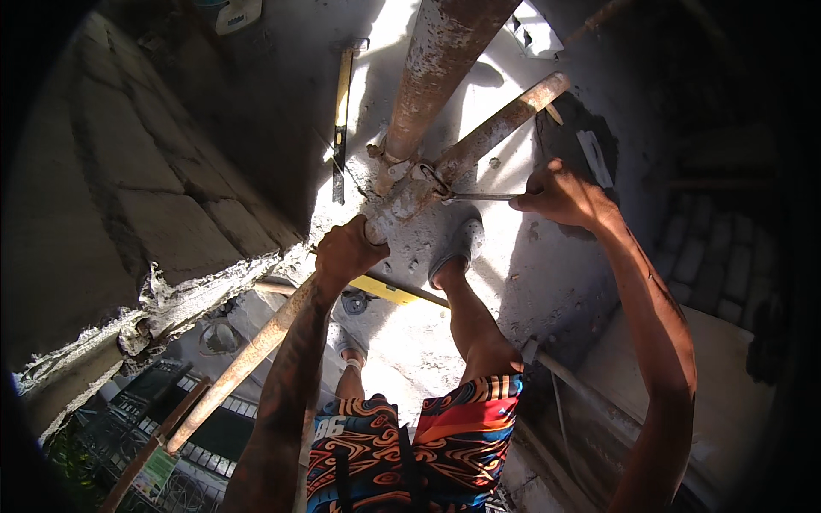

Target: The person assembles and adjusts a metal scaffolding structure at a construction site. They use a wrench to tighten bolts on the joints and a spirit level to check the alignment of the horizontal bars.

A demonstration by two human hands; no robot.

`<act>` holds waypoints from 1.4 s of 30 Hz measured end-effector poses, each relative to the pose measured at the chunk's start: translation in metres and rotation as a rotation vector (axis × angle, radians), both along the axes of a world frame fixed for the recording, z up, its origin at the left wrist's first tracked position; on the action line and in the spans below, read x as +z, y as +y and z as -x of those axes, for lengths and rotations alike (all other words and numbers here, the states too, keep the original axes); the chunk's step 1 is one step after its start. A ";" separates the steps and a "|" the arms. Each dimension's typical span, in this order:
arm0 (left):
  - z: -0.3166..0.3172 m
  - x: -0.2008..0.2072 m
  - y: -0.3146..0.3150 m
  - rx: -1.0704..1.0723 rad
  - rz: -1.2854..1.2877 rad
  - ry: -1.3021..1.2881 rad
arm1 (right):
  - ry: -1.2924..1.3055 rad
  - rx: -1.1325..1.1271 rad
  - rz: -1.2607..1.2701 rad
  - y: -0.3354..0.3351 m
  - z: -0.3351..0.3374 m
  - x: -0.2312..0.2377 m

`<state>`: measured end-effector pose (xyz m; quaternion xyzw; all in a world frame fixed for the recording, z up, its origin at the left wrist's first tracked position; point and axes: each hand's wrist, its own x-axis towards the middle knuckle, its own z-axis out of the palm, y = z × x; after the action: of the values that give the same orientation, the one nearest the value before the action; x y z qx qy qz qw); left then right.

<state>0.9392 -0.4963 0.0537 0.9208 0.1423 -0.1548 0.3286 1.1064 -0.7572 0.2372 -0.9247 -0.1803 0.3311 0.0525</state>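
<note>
A rusty scaffold pipe slants from the upper right down to the lower left. My left hand is closed around it below the joint. There, a metal clamp sits beside the foot of a thick rusty upright post. In my right hand, the fingers are closed on the end of a thin steel wrench. Its other end meets the clamp; how it seats on the nut is too small to make out.
A hammer with a yellow and black handle lies left of the post. Near my feet is a yellow strip. A broken concrete edge runs along the left, with a drop below. Grey blocks stand in shade at right.
</note>
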 end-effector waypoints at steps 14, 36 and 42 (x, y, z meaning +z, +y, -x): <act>0.000 0.002 0.002 -0.003 0.026 0.028 | -0.222 0.368 0.171 -0.008 -0.043 -0.011; 0.000 -0.008 0.001 -0.015 0.060 -0.044 | 0.029 -1.033 -0.734 0.142 0.248 -0.149; 0.003 -0.004 -0.001 0.017 0.055 -0.076 | -0.297 -0.854 -0.872 0.067 0.157 -0.020</act>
<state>0.9363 -0.4977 0.0498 0.9154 0.1331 -0.1208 0.3601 0.9495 -0.6897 0.2168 -0.8449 0.0812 0.0450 0.5269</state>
